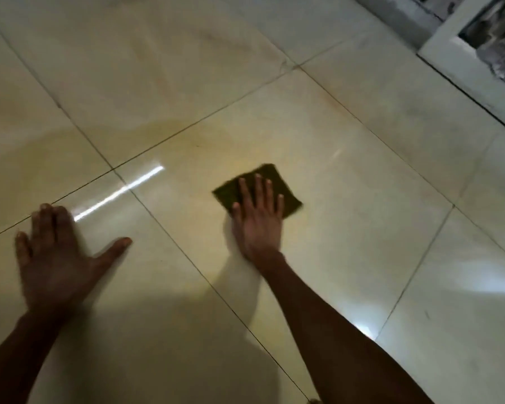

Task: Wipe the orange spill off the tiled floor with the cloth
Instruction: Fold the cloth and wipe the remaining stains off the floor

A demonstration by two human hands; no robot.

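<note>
Pressing flat on the dark cloth (258, 189), the right hand (258, 220) has its fingers (261, 189) spread open, gripping nothing. A faint orange spill (164, 135) stains the tiled floor (362, 176) beyond the fingertips, leftward. The left hand (59, 255) lies splayed on bare tile.

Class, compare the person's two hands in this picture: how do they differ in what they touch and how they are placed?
The right hand presses flat on the dark cloth; the left hand rests on bare floor tile. The left hand's thumb is spread wide; the right hand's thumb lies closer to its fingers. The right hand reaches farther forward than the left. Both lie palm down with fingers extended.
</note>
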